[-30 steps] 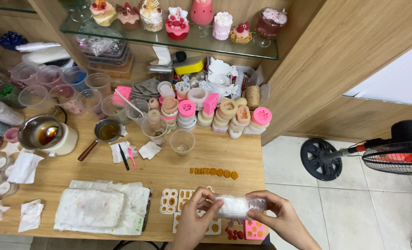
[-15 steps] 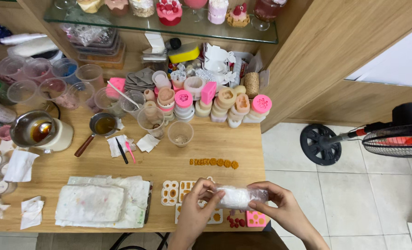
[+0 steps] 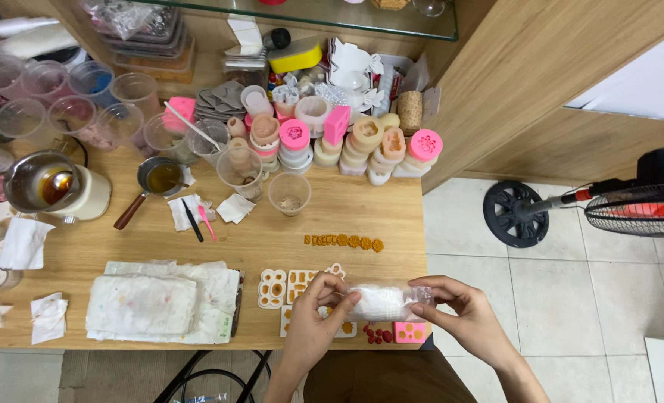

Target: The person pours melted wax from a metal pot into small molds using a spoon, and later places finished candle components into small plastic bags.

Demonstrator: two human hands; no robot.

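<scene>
Item: clear plastic packet of white material. I see my left hand and right hand pinching opposite ends; white silicone moulds lie just beyond the left grip.

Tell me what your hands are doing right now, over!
Left hand and right hand both gripping the clear-wrapped white roll, one at each end. Roll held above small moulds at the table edge. Nothing blocking.

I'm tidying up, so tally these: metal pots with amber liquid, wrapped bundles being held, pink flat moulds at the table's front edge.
Metal pots with amber liquid: 2 (big pot, small saucepan)
Wrapped white bundle, held by left hand and right hand: 1
Pink flat mould: 1
Total: 4
</scene>
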